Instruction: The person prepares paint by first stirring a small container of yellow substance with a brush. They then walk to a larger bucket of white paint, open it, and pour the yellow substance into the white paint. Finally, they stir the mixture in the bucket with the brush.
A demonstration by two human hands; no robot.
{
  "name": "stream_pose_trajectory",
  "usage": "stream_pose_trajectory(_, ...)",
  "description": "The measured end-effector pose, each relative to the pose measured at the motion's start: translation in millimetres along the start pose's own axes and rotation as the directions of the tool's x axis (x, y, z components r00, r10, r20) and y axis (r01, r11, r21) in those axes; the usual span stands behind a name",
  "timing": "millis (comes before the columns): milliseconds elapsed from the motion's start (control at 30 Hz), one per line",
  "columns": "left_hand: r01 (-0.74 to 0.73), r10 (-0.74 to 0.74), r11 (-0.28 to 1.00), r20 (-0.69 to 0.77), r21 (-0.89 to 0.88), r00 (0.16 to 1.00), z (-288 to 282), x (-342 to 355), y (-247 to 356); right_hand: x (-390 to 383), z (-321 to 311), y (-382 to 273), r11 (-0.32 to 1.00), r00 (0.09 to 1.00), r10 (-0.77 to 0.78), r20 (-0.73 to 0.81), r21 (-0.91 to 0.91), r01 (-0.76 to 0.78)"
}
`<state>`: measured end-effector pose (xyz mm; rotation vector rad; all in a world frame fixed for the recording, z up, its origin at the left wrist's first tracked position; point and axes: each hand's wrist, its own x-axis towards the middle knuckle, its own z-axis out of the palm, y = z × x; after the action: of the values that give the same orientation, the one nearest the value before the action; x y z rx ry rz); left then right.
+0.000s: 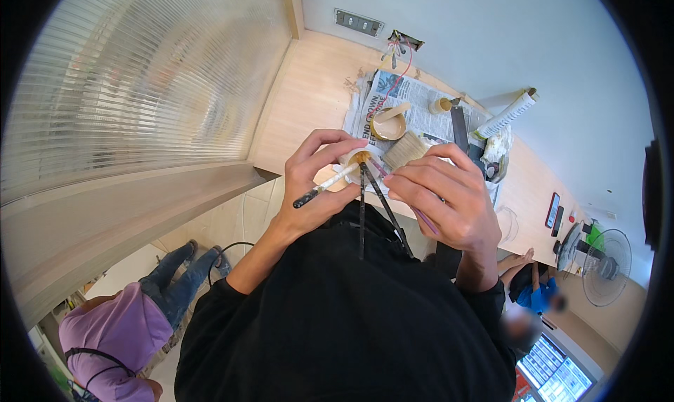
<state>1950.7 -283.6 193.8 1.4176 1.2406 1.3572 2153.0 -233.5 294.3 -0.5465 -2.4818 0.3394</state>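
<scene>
Right hand (449, 198): my thumb and fingers pinched together on a thin purple-handled brush (426, 222). Its shaft slants between the fingertips, the tail end showing below them, the other end at the mouth of a small cup (361, 156).

Left hand (312, 177): fingers and thumb curved about the cup, clamped on its side; fingertips at the far rim, thumb on the near side. The cup thus sits between my two hands, in front of my chest.

Also in the cup: a white-handled brush (330, 182) with a black end, leaning over my left thumb, and two black-handled brushes (362, 209) pointing back toward me. Bristle ends hidden.

Just beyond the fingers: a wide flat brush (406, 149), then an open tub (388, 127) of beige paste, a flat stick (393, 111) across it. Both on newspaper (425, 114), spread over a pale wood counter (302, 86).

Farther right along the counter: a phone (553, 209), then a fan (607, 267). Left: a ribbed translucent panel (154, 86); below it, a person in a purple shirt (116, 325).
</scene>
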Motion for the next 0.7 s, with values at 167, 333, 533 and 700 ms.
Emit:
stream_pose_trajectory(167, -0.025, 0.024, 0.999, 0.025, 0.045, 0.999, -1.5, 2.7, 2.0, 2.3, 1.1, -0.1, 0.998, 0.999, -0.027, -0.037, -0.052, 0.025)
stream_pose_trajectory(333, -0.027, 0.025, 0.998, 0.03, 0.05, 0.999, -1.7, 3.2, 2.7, 0.7, 3.1, 0.1, 0.994, 0.996, -0.052, -0.079, -0.099, 0.044)
stream_pose_trajectory(533, -0.028, 0.027, 0.998, 0.028, 0.048, 0.999, -1.4, 2.7, 0.0, -1.2, 0.7, -0.6, 0.995, 0.999, -0.021, -0.047, -0.098, 0.017)
stream_pose_trajectory(700, -0.017, 0.016, 0.999, 0.026, 0.051, 1.0, -3.7, 1.8, 0.1, -2.2, 1.3, -0.6, 0.998, 1.0, 0.011, 0.001, -0.058, -0.011)
